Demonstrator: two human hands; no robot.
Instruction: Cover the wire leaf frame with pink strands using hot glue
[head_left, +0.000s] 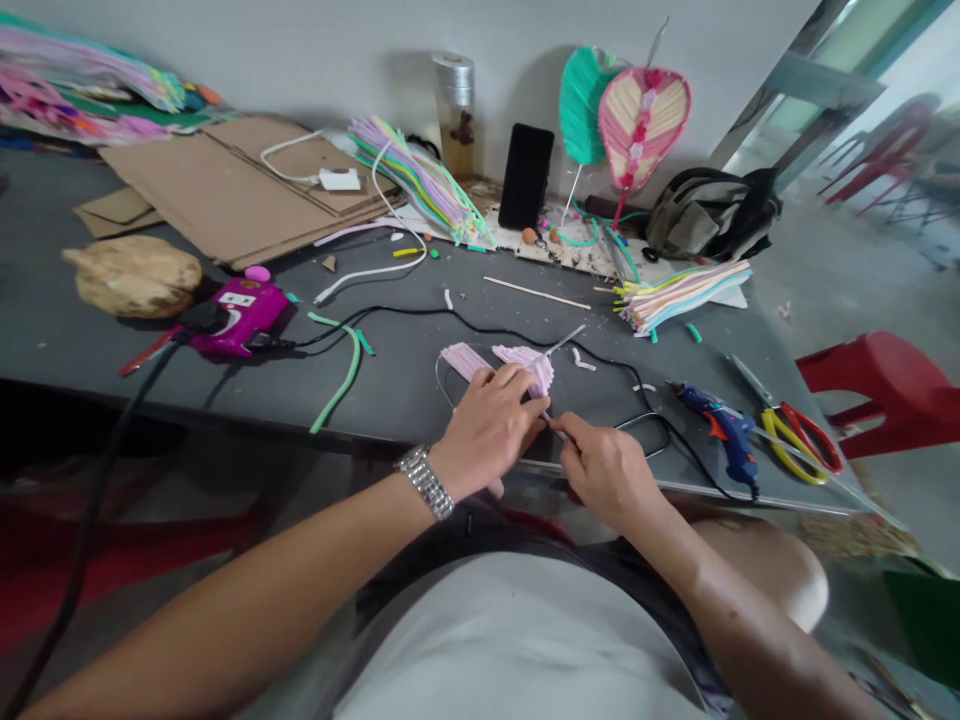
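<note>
My left hand (487,425) lies open on the pink fuzzy piece (525,362) by the near edge of the tabletop (405,385) and presses it down. My right hand (607,470) pinches the near end of its thin wire (564,340). The wire slants away from me to the far right. My left hand is nearer the pink part.

No lettering can be read anywhere on this craft table. A white label patch on the purple device (238,312), left of centre, is too blurred to make out, and the phone (526,176), upper centre, stands dark.
</note>
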